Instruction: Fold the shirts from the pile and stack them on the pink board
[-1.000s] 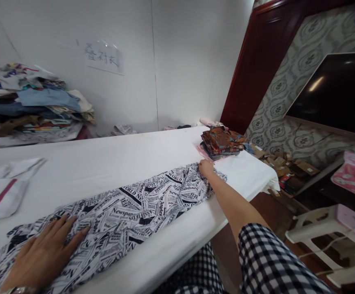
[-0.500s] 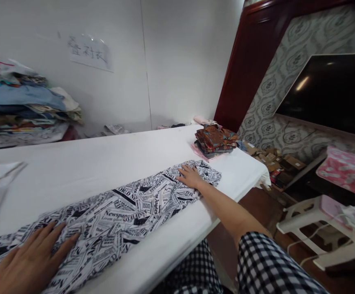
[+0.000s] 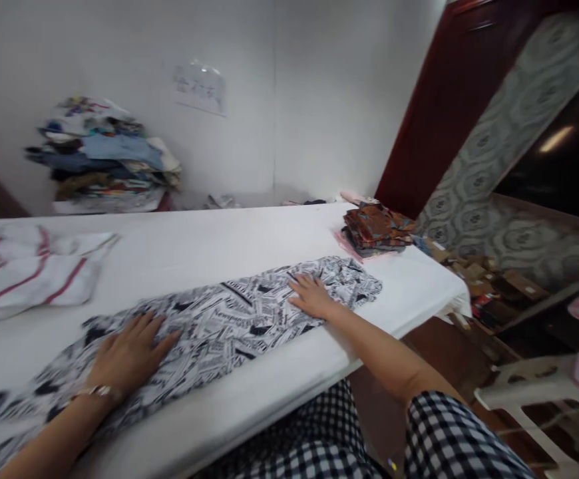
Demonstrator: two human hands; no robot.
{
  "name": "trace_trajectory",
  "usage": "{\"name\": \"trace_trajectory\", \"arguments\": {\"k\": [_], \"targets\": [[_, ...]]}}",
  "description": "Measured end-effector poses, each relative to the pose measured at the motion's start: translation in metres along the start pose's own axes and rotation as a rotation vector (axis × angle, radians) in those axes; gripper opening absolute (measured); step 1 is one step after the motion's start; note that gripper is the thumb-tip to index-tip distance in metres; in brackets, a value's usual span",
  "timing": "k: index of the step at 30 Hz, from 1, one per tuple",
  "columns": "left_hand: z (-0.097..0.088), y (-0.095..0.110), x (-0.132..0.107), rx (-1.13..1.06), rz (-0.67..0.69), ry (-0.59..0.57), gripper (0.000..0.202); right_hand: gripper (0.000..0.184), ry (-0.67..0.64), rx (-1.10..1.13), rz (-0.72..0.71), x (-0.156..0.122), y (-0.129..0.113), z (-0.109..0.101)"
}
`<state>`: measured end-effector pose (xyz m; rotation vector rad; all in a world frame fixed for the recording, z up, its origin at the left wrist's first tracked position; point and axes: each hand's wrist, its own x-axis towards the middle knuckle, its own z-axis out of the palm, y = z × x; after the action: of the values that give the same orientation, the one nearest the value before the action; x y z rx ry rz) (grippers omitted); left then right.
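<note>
A black-and-white newspaper-print shirt (image 3: pixel 249 309) lies in a long folded strip across the white table. My left hand (image 3: pixel 130 352) rests flat on its nearer left part, fingers spread, with a bracelet at the wrist. Farther right, my right hand (image 3: pixel 312 296) lies palm down on the same fabric near its far end. Neither hand grips the cloth. The strip's lower left end is partly covered by my left forearm.
A white garment with red stripes (image 3: pixel 44 273) lies at the table's left. Folded clothes (image 3: pixel 377 226) are stacked at the far right corner. Behind the table stands a tall clothes pile (image 3: pixel 114 156). A white plastic stool (image 3: pixel 529 392) is on the floor at right.
The view has swung left, bringing more of the red-striped garment and the clothes pile into sight. My left hand has slid along the shirt toward my right hand, which stays in place.
</note>
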<state>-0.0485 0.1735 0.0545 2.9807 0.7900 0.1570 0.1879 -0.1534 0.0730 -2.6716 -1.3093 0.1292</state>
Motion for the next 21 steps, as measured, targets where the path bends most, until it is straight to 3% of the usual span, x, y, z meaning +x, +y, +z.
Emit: {"name": "trace_trajectory", "arguments": {"k": [3, 5, 9, 12, 15, 18, 21], "targets": [[-0.026, 0.006, -0.003, -0.22, -0.103, -0.06, 0.059, 0.054, -0.028, -0.022, 0.039, -0.002, -0.003, 0.005], [-0.041, -0.003, -0.01, -0.329, -0.234, -0.016, 0.06, 0.055, 0.028, -0.026, 0.023, -0.001, -0.01, 0.002], [-0.062, -0.027, -0.037, -0.26, -0.434, 0.008, 0.064, 0.057, 0.126, 0.02, -0.165, 0.001, -0.046, -0.003], [-0.067, -0.033, -0.056, -0.155, -0.492, -0.081, 0.064, 0.058, 0.098, 0.061, -0.315, 0.006, -0.081, 0.004], [-0.065, -0.03, -0.063, -0.119, -0.515, -0.119, 0.061, 0.061, -0.01, 0.06, -0.392, 0.013, -0.105, 0.021], [-0.06, -0.023, -0.059, -0.08, -0.538, -0.132, 0.061, 0.062, -0.085, 0.033, -0.393, 0.018, -0.113, 0.037], [-0.057, -0.019, -0.05, -0.059, -0.55, -0.156, 0.062, 0.06, -0.07, 0.029, -0.399, 0.018, -0.113, 0.045]]}}
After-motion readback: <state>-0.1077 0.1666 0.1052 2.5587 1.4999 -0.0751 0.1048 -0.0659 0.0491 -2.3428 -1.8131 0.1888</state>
